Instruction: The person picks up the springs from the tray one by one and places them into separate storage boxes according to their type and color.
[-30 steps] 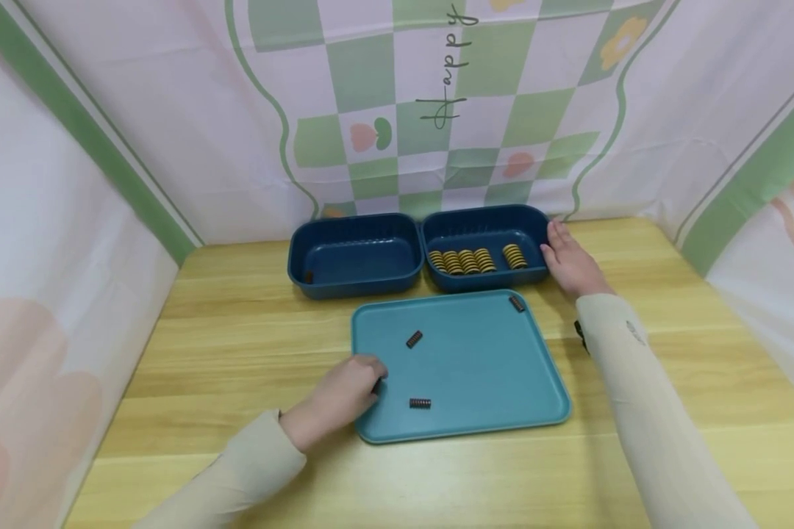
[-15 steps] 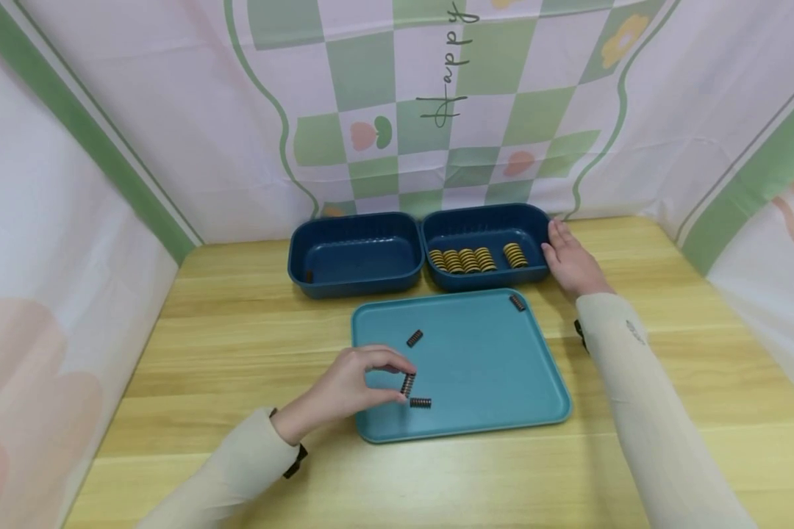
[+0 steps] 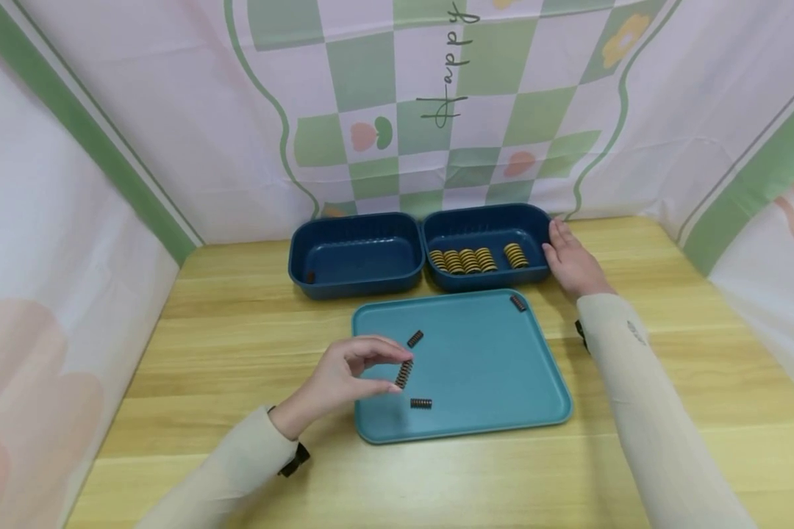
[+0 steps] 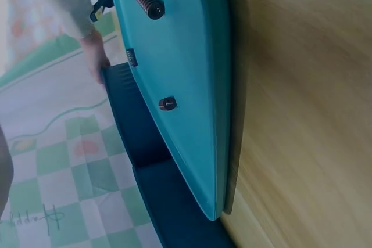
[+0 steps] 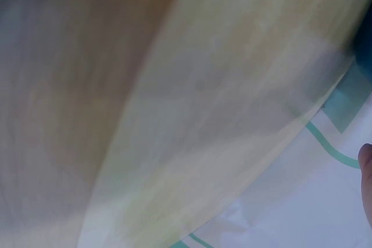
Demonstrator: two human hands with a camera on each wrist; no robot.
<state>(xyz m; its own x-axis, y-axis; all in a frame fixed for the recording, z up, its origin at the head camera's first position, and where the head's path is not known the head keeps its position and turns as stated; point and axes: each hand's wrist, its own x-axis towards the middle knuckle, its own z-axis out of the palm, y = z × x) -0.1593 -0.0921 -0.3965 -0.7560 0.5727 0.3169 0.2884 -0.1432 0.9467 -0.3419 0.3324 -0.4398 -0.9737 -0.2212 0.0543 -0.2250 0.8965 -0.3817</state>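
Observation:
Between thumb and fingertips my left hand (image 3: 347, 371) pinches a dark coil spring (image 3: 404, 373) by its two ends, over the left part of the teal tray (image 3: 490, 367). Three similar springs lie on that tray: one near the front (image 3: 420, 403), one farther back (image 3: 415, 338) and one at the far right corner (image 3: 517, 303). My right hand (image 3: 572, 261) rests with straight fingers against the right end of the right blue bin (image 3: 486, 281). Inside that bin stand several yellow-and-black springs (image 3: 463, 261). In the left wrist view the held spring is out of sight.
A second blue bin (image 3: 357, 289) adjoins the first on its left, with a small dark brown piece (image 3: 310, 277) in its front left corner. Both bins stand behind the tray, close to the patterned cloth (image 3: 430, 132) at the back of the wooden table (image 3: 238, 330).
My left hand has picked up a spring from the tray's left side, moved right, then lifted it slightly back and left. My right hand stays at the bin.

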